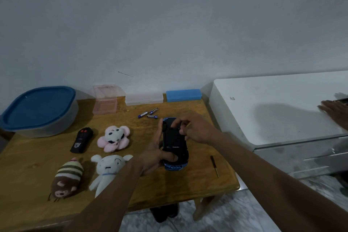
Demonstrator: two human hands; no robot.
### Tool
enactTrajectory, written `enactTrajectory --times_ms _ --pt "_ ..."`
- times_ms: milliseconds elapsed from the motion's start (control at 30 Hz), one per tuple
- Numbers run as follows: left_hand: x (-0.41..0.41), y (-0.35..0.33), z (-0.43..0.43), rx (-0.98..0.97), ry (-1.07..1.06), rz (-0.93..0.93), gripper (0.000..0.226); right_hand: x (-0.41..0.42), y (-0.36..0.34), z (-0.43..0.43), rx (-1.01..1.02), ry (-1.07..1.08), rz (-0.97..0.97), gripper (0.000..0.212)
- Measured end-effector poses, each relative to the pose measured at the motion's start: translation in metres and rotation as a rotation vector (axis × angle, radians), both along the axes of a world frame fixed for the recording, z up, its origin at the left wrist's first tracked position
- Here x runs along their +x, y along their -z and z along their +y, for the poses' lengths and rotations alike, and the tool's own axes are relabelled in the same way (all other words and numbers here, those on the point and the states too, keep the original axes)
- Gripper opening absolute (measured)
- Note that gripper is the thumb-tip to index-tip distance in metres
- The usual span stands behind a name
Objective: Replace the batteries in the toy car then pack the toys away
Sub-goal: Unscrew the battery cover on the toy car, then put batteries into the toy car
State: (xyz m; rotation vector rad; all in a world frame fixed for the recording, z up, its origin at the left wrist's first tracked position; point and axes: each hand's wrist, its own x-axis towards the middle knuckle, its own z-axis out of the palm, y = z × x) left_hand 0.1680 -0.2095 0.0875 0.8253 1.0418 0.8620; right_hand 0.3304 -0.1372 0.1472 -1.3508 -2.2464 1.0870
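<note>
The blue toy car (pixel 174 145) is upside down, its black underside facing up, above the wooden table (pixel 197 181). My left hand (pixel 156 158) grips it from the left side and near end. My right hand (pixel 194 128) has its fingertips on the far end of the underside. Three blue batteries (pixel 148 114) lie loose on the table just beyond the car. A small screwdriver (pixel 214 166) lies to the right of the car. A black remote (pixel 82 139) with red buttons lies to the left.
Three plush toys lie on the table: pink (pixel 114 138), white (pixel 107 170), striped brown (pixel 66 178). A tub with a blue lid (pixel 38 110) stands far left. Pink (pixel 105 101), clear (pixel 144 98) and blue (pixel 183 95) boxes line the wall. Another person's hand (pixel 335 113) rests on a white cabinet (pixel 273 111).
</note>
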Motion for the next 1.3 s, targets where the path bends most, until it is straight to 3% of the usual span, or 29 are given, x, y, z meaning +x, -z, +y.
enactTrajectory --times_ms 300,567,700,933,1300 --pt "0.008 0.016 0.002 -0.015 -0.049 0.010 0.126 0.034 0.003 0.015 -0.066 0.136 0.059 0.028" --pt "0.015 0.026 -0.002 -0.051 -0.117 0.010 0.124 0.081 0.040 0.014 -0.104 0.213 -0.072 0.024" --pt "0.023 0.032 -0.007 -0.059 -0.134 0.021 0.121 0.089 0.072 0.004 -0.083 0.104 -0.246 0.028" --pt "0.030 0.035 -0.009 -0.095 -0.141 0.030 0.120 0.082 0.106 -0.005 -0.149 -0.005 -0.277 0.034" --pt "0.028 0.038 -0.008 -0.091 -0.180 0.018 0.121 0.072 0.118 -0.003 -0.089 -0.035 -0.444 0.042"
